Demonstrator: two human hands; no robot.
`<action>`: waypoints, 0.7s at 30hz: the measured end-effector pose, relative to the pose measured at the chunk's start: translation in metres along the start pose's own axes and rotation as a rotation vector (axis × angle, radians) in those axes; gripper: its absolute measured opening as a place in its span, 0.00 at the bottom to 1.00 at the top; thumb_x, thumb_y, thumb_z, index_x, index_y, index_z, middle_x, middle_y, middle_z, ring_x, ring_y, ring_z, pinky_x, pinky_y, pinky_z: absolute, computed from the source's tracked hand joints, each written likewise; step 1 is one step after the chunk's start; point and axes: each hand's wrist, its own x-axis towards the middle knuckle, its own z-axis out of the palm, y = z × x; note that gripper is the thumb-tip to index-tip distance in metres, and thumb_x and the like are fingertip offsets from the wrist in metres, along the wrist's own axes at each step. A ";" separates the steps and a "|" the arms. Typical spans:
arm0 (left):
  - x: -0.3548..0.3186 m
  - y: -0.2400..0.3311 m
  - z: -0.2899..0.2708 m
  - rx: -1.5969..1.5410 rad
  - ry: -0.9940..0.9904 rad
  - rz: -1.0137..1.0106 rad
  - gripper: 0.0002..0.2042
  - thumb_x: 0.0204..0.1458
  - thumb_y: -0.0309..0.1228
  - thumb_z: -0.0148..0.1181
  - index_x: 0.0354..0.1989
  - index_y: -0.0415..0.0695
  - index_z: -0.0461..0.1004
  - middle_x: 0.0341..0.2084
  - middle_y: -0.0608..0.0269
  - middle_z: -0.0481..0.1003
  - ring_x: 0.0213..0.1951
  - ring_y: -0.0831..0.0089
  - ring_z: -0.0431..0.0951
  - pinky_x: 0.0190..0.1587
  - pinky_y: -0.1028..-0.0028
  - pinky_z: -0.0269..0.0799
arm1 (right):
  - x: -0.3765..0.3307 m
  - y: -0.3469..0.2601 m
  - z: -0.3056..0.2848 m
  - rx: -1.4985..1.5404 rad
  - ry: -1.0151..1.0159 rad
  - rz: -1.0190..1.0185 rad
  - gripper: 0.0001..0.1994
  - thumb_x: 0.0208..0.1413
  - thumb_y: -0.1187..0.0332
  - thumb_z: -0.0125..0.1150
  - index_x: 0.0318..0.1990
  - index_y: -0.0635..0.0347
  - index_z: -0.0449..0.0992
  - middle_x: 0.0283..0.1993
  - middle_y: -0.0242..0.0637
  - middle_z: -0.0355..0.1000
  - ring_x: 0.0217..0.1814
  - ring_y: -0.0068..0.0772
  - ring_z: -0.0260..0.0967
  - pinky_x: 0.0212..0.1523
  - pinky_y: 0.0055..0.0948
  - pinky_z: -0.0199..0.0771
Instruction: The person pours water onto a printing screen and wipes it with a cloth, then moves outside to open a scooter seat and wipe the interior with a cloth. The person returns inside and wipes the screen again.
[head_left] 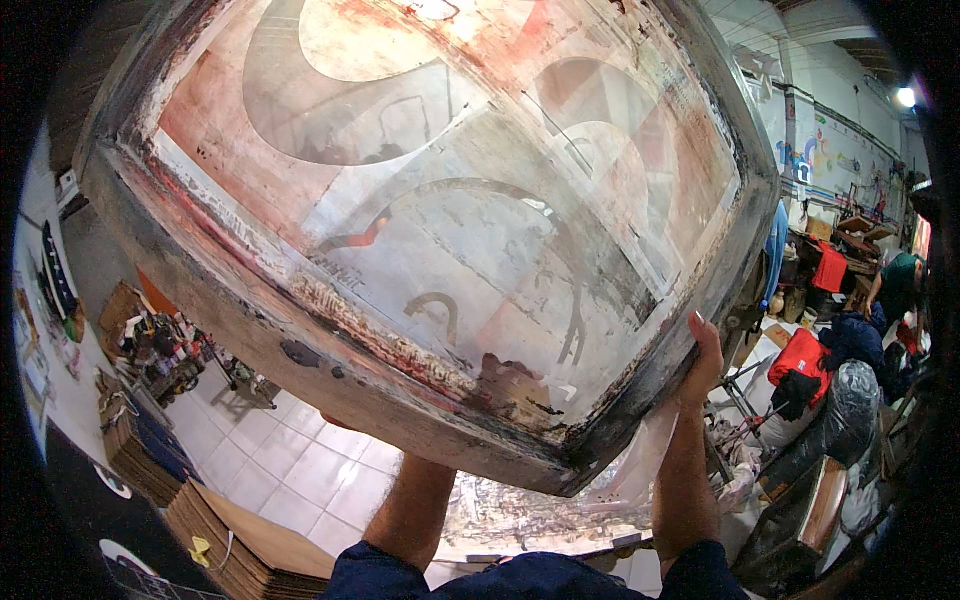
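Note:
A large screen printing frame [470, 250] is tilted up in front of me and fills the upper middle. Its pale mesh bears grey curved shapes and reddish ink stains, and its thick border is crusted with dark ink. My right hand [703, 365] is closed on the frame's right side, thumb up along the outer edge and fingers hidden behind. From below, my left forearm reaches up behind the lower edge. Only a sliver of my left hand [342, 423] shows there, supporting the frame; the rest is hidden.
Below the frame lies an ink-smeared printing table [560, 515]. Cardboard stacks [245, 540] stand at lower left, with a cluttered cart [165, 350] behind. At right are a black plastic-wrapped bundle [850, 415], a red cloth [800, 360] and a bending person [893, 285].

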 end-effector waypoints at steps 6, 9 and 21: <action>-0.004 0.004 0.005 -0.017 0.013 0.039 0.54 0.48 0.73 0.43 0.72 0.40 0.44 0.68 0.43 0.52 0.69 0.48 0.51 0.70 0.47 0.42 | 0.002 0.007 -0.011 0.028 -0.090 0.100 0.15 0.49 0.56 0.61 0.35 0.60 0.75 0.30 0.39 0.73 0.31 0.37 0.71 0.36 0.33 0.71; -0.008 0.012 0.011 -0.034 0.018 0.069 0.55 0.47 0.74 0.43 0.72 0.40 0.43 0.68 0.42 0.51 0.70 0.48 0.50 0.70 0.47 0.40 | 0.001 0.008 -0.013 0.044 -0.128 0.066 0.15 0.50 0.56 0.61 0.34 0.60 0.75 0.30 0.38 0.73 0.31 0.36 0.71 0.35 0.33 0.71; -0.006 0.037 -0.008 0.168 0.186 0.015 0.57 0.46 0.75 0.42 0.72 0.37 0.40 0.72 0.40 0.40 0.73 0.46 0.38 0.69 0.44 0.43 | 0.001 0.003 -0.009 0.080 -0.091 0.094 0.15 0.50 0.58 0.60 0.36 0.62 0.76 0.31 0.39 0.74 0.32 0.37 0.72 0.37 0.34 0.73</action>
